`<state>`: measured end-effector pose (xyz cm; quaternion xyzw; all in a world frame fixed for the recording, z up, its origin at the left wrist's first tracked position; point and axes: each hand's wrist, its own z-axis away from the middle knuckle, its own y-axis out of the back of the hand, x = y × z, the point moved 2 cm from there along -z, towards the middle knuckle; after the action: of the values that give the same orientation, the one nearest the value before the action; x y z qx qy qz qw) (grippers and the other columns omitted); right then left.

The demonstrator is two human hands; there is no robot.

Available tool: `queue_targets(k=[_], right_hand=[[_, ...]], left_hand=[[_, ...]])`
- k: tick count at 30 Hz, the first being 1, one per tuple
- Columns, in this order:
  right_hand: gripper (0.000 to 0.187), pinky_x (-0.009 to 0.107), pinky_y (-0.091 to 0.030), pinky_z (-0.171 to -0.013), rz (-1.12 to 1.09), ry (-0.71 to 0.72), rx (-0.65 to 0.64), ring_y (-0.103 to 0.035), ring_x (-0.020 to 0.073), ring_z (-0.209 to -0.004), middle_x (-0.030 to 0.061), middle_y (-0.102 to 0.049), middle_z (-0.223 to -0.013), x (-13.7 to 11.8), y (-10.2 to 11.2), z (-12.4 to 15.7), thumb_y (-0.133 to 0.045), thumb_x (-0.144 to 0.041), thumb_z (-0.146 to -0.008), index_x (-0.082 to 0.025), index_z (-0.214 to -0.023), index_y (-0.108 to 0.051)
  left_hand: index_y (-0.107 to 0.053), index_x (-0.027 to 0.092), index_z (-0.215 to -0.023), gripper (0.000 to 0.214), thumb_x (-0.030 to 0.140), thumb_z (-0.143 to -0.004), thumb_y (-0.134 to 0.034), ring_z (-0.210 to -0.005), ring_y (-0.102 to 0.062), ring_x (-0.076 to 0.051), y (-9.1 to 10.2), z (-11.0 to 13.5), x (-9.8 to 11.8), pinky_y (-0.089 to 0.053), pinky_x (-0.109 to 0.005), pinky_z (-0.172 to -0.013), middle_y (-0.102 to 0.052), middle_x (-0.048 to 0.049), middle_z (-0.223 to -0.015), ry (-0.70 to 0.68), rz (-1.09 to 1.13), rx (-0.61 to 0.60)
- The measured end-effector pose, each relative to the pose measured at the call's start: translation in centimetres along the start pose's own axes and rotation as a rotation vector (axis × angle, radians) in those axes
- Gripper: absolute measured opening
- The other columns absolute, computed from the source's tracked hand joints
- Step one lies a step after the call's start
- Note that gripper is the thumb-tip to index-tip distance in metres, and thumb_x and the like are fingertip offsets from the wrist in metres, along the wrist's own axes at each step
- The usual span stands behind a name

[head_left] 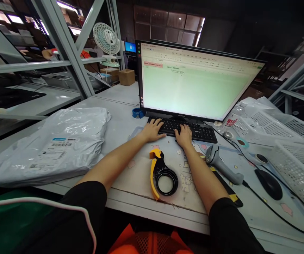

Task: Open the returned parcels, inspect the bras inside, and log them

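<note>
Both my hands rest on a black keyboard (194, 129) in front of a monitor (194, 84) that shows a pale green spreadsheet. My left hand (153, 129) lies on the left keys with its fingers spread. My right hand (184, 135) lies on the middle keys, fingers spread and slightly curled. Neither hand holds anything. Between my forearms lies a yellow and black tape dispenser (160, 173) on a patterned desk mat (247, 197).
A grey handheld barcode scanner (222, 164) lies right of my right arm, with a black mouse (268, 183) beyond it. White plastic baskets (297, 165) stand at the right. A grey labelled mailer bag (54, 146) lies left. Blue tape roll (137, 113) sits by the monitor. Metal shelving (62, 53) rises at the back left.
</note>
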<state>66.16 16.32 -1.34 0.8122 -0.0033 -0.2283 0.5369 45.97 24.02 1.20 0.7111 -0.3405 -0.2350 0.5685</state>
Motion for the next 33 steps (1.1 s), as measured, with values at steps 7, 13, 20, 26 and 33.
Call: queue_targets(k=[7, 13, 20, 26, 33], right_hand=[[0.058, 0.051, -0.024, -0.132, 0.033, -0.003, -0.044, -0.034, 0.0370, -0.161, 0.0220, -0.043, -0.171, -0.4, 0.9, -0.1, -0.048, -0.039, -0.108, -0.008, -0.157, -0.053], [0.052, 0.053, -0.024, -0.132, 0.083, 0.003, -0.096, -0.031, 0.0346, -0.163, 0.0166, -0.041, -0.173, -0.7, 1.1, -0.3, -0.040, -0.032, -0.110, -0.016, -0.158, -0.055], [0.049, 0.060, -0.021, -0.132, 0.130, -0.004, -0.130, -0.024, 0.0371, -0.165, 0.0180, -0.037, -0.175, -1.5, 0.9, -1.3, -0.040, -0.032, -0.109, -0.014, -0.149, -0.061], [0.046, 0.062, -0.022, -0.132, 0.108, 0.055, -0.144, -0.022, 0.0365, -0.166, 0.0117, -0.036, -0.177, -3.1, 0.2, -2.0, -0.041, -0.029, -0.109, -0.021, -0.149, -0.062], [0.048, 0.063, -0.024, -0.131, 0.081, 0.077, -0.124, -0.026, 0.0372, -0.164, 0.0151, -0.039, -0.174, -2.7, 0.1, -1.9, -0.040, -0.027, -0.108, -0.018, -0.150, -0.061]], left_hand=[[-0.054, 0.023, -0.160, 0.078, 0.073, -0.101, -0.048, -0.156, -0.034, -0.043, -1.8, -2.4, 2.5, -0.033, -0.063, -0.125, -0.037, -0.0111, -0.175, 0.095, 0.034, 0.076], [-0.056, 0.021, -0.158, 0.077, 0.072, -0.101, -0.048, -0.163, -0.025, -0.042, -3.7, -3.2, 3.1, -0.024, -0.066, -0.130, -0.036, -0.0109, -0.177, 0.093, 0.071, 0.101], [-0.055, 0.019, -0.159, 0.075, 0.066, -0.100, -0.053, -0.163, -0.027, -0.041, -3.9, -3.0, 3.0, -0.024, -0.064, -0.131, -0.038, -0.0117, -0.175, 0.075, 0.088, 0.167], [-0.053, 0.021, -0.160, 0.072, 0.060, -0.099, -0.057, -0.161, -0.030, -0.040, -3.2, -2.0, 2.2, -0.024, -0.061, -0.131, -0.042, -0.0115, -0.173, 0.136, 0.110, 0.196], [-0.055, 0.022, -0.156, 0.071, 0.059, -0.096, -0.062, -0.160, -0.030, -0.042, -2.9, -1.7, 1.7, -0.025, -0.062, -0.130, -0.043, -0.0127, -0.172, 0.169, 0.191, 0.204]])
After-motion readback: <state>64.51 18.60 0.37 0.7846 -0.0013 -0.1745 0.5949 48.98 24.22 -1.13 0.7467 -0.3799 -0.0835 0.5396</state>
